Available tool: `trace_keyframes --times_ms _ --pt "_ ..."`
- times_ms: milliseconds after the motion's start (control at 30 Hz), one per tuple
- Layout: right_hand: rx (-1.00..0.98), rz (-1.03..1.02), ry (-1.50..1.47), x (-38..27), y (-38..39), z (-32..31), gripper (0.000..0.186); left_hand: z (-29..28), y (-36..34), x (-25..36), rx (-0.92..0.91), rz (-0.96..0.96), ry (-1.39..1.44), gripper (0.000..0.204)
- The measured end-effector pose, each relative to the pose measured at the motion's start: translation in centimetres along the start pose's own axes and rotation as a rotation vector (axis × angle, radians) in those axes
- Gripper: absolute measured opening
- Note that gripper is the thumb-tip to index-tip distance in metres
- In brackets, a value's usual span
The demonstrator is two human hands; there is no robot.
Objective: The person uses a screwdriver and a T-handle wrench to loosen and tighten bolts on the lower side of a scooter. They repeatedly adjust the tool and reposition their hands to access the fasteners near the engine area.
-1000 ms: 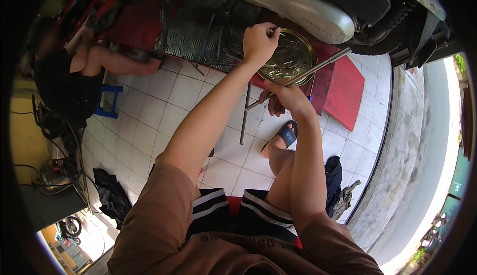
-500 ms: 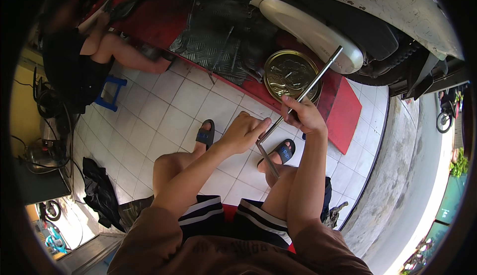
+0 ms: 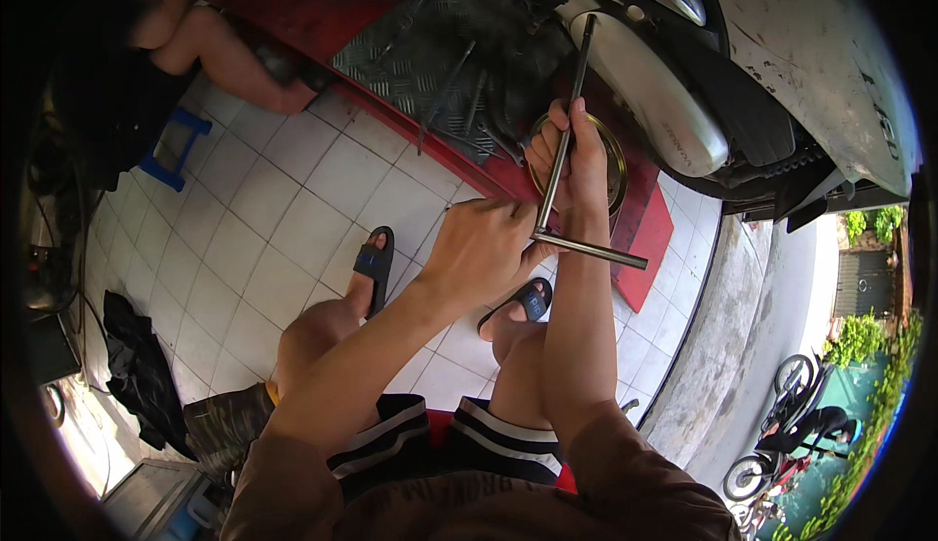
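Observation:
My right hand (image 3: 572, 155) grips the long shaft of a bent steel wrench (image 3: 579, 74), whose far tip overlaps a silver motorcycle cover (image 3: 655, 101); I cannot tell whether they touch. My left hand (image 3: 487, 243) is closed at the wrench's elbow, with the shorter bar sticking out to the right across my right forearm. Behind my right hand, a round brass-coloured tray (image 3: 616, 174) is partly hidden, its middle out of sight.
A red platform (image 3: 640, 248) carries a tread-plate mat (image 3: 381, 57) and several tools. A co-worker (image 3: 210, 52) sits at the left by a blue stool (image 3: 176, 150). Black fabric (image 3: 142, 375) lies on the tiled floor. At the far right, motorbikes (image 3: 772, 433) stand outside.
My left hand has left the tray area and closed on the wrench's elbow. My right hand has risen, tilting the shaft steeper toward the silver cover. The view has shifted.

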State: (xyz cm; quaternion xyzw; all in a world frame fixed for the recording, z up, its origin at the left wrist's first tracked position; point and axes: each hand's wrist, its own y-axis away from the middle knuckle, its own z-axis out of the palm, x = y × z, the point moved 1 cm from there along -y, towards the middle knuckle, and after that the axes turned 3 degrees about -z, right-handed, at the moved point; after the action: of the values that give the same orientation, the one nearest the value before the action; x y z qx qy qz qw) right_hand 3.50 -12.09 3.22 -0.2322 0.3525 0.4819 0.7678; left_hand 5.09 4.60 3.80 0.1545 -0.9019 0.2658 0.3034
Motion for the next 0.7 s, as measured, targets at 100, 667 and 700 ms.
trace_keyframes --times_ms 100,667,700 --pt "0.016 -0.051 -0.006 0.3 -0.9 1.1 0.039 -0.8 -0.3 -0.9 0.015 0.006 -0.005 0.042" --pt "-0.006 -0.047 -0.144 1.0 -2.0 0.9 0.019 -1.3 -4.1 -3.8 0.182 0.096 -0.012 0.041" --pt "-0.029 -0.041 -0.143 1.0 -1.9 0.9 0.019 -1.4 -4.2 -3.7 0.173 0.100 -0.007 0.042"
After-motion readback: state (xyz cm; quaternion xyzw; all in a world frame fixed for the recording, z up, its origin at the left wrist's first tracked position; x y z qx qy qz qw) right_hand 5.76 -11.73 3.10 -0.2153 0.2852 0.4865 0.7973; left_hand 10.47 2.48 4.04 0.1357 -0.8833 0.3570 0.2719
